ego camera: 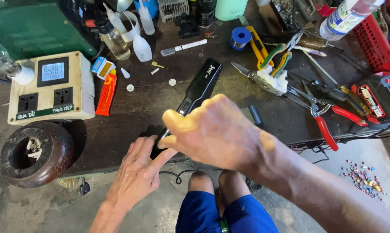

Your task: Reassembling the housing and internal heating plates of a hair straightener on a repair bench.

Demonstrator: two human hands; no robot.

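We see a person seated at a cluttered dark workbench (117, 129), both bare hands on a long black hair straightener (199, 86) that lies slanted across the bench top. The right hand (216, 131) is closed over the near end of the device, fingers curled around it, thumb up along the body. The left hand (138, 172) lies flat beside that grip, its fingers extended and pressing against the same near end; it is spread rather than clasped. The far end of the straightener points away from the grip towards the back of the bench.

Out to the left of the grip stands a cream socket box with a digital meter (52, 88), a light bulb (0, 60) sticking out of its side, and nearer us a round dark wooden bowl (33, 153). Between the box and the straightener lies an orange glue tube (107, 92). Beyond the grip stand small squeeze bottles (141, 43) and a white marker pen (184, 47). To the right of the grip lie red-handled pliers (324, 125), yellow-and-green-handled cutters (274, 58), a yellow utility knife (256, 43) and a blue spool (239, 38). Further right stand a red basket (376, 43) and a clear plastic bottle (346, 15). Below the hands we see blue shorts (212, 213) over the knees, and small coloured beads (363, 177) scattered on the floor.
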